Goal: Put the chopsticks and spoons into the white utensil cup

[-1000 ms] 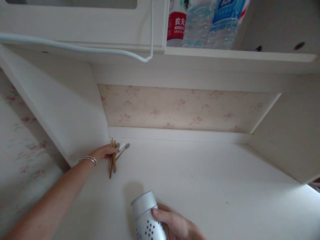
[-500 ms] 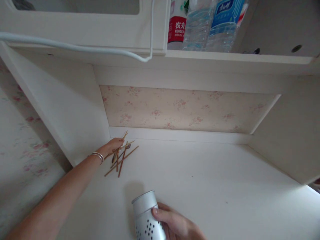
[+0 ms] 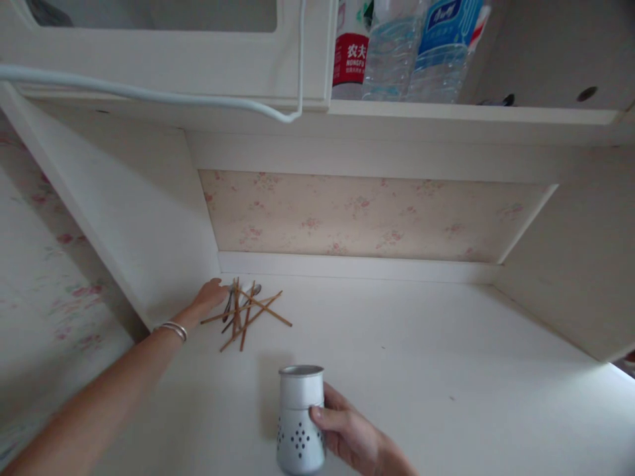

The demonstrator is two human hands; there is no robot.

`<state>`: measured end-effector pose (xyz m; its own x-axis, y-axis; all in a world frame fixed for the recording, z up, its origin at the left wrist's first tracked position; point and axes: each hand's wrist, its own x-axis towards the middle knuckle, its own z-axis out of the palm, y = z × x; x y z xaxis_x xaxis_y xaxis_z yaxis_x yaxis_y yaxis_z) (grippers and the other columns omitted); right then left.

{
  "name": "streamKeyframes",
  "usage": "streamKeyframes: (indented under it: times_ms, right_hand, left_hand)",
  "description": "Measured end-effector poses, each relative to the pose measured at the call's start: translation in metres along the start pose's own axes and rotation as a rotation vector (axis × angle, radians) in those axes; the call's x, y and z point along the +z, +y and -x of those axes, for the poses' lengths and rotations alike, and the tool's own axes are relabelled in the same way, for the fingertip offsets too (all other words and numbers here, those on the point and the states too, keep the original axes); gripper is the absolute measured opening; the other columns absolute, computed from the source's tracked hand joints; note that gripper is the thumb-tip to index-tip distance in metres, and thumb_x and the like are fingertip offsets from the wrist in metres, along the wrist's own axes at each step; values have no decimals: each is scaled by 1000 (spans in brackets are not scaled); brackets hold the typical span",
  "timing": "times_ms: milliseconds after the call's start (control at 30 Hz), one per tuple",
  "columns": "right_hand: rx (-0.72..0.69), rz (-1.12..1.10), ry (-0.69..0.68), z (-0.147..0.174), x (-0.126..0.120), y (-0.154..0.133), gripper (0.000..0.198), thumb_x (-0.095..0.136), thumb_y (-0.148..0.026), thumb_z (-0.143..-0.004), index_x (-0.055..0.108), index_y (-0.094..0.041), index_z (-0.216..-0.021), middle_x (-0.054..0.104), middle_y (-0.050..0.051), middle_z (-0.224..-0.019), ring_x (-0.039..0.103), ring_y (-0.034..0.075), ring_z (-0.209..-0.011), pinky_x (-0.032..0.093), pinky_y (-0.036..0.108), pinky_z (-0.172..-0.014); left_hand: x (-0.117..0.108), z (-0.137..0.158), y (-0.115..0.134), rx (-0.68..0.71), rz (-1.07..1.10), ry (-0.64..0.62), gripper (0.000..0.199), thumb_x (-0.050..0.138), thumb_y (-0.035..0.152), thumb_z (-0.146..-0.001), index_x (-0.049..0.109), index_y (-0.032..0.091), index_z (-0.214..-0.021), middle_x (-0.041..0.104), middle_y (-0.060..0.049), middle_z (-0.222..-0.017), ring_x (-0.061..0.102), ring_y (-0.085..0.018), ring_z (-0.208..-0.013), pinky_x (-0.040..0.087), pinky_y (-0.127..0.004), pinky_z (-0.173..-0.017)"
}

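Note:
A silver metal utensil holder with small round holes stands upright in my right hand, thumb across its front and fingers wrapped behind its right side. Farther back on the white surface lies a loose, crossed pile of brown chopsticks. Metal spoons lie among them. My left hand, with bracelets on its wrist, is stretched out to the pile's left edge. Its fingers look partly extended, close to a spoon end; whether they touch it is unclear. No object shows in that hand.
A white cabinet hangs overhead, with a pale cable along its front. Plastic bottles stand on its open shelf at upper right. White side panels and a strip of flowered wallpaper enclose the white surface.
My left hand has moved left, away from the chopsticks it was handling. Several chopsticks now lie spread more to the right. The holder has been tilted upright and shifted slightly right.

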<state>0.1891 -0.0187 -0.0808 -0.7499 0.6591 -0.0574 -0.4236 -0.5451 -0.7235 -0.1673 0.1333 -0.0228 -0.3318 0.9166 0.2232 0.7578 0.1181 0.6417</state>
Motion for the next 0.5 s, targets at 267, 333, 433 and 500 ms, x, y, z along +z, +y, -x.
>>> streamKeyframes:
  times_ms: [267,333,433,500]
  right_hand:
    - [-332,100,466,-8,-19,-2,49,78,-33,-72,59,-22,-116,67,7,-111,61,24,-102,44,37,-91]
    - [-370,118,576,-10,-23,-2,49,79,-36,-70,60,-22,-114,68,7,-111,62,24,-100,46,37,-90]
    - [-429,158,670,-17,-26,-4,47,77,-38,-71,61,-22,-112,68,8,-111,62,25,-100,47,38,-89]
    - [-461,231,721,-28,-29,-10,47,76,-39,-73,61,-21,-114,68,9,-113,62,25,-104,47,38,-90]
  left_hand:
    - [35,95,1,105,125,-32,29,53,34,-75,63,16,-96,65,-9,-95,62,-22,-85,47,-33,-80]
    - [46,129,5,-3,376,-65,30,55,41,-75,60,18,-94,63,-4,-82,59,-17,-67,46,-28,-63]
    - [59,168,14,-237,657,-224,25,57,44,-73,50,22,-81,47,8,-57,38,-9,-42,27,-21,-41]
    - [64,182,22,-358,778,-317,25,58,41,-70,39,24,-71,30,12,-48,24,-6,-37,16,-20,-39]
